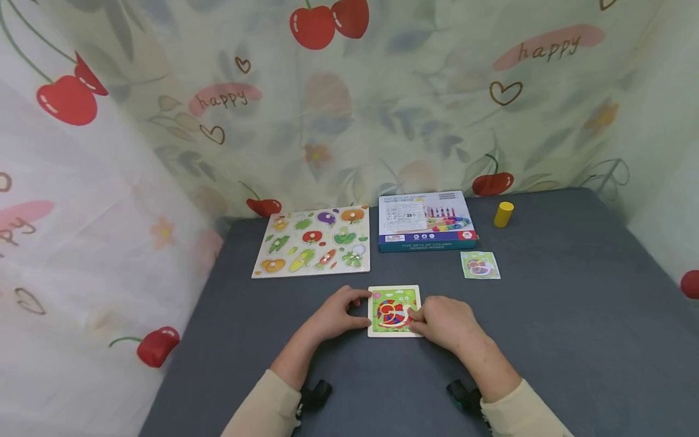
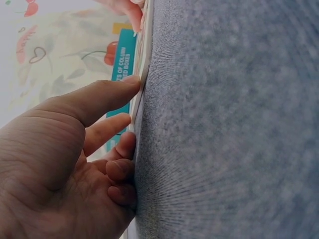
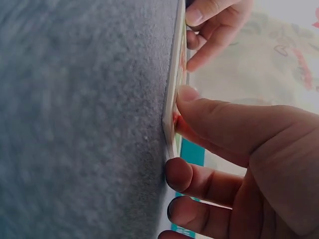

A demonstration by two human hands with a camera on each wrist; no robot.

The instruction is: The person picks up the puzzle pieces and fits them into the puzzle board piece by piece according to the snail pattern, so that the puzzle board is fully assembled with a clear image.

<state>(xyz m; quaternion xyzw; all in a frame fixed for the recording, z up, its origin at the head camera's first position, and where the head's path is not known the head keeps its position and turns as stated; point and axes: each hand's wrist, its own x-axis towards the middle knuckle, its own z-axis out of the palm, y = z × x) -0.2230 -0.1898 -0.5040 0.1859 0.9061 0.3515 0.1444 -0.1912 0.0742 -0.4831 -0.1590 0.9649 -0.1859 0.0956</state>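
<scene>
A square snail jigsaw puzzle [image 1: 394,329] in a pale wooden frame lies on the table between the hands. My left hand [image 1: 340,311] rests at its left side, with index fingertip and thumb tip touching the frame's edge; in the left wrist view that hand's [image 2: 65,144] other fingers bend in below. My right hand [image 1: 449,321] reaches over the right side, its thumb and index fingertip on the snail's front end. A red puzzle piece [image 3: 176,119] shows at the index fingertip in the right wrist view, partly hidden by my fingers.
Behind lie a vegetable peg board [image 1: 295,240] and a boxed bead set [image 1: 428,243]. A snail picture card [image 1: 480,266] is to the right, below a yellow cylinder [image 1: 503,215]. The dark cloth-covered table [image 1: 573,340] meets a patterned curtain [image 1: 360,139] at the back.
</scene>
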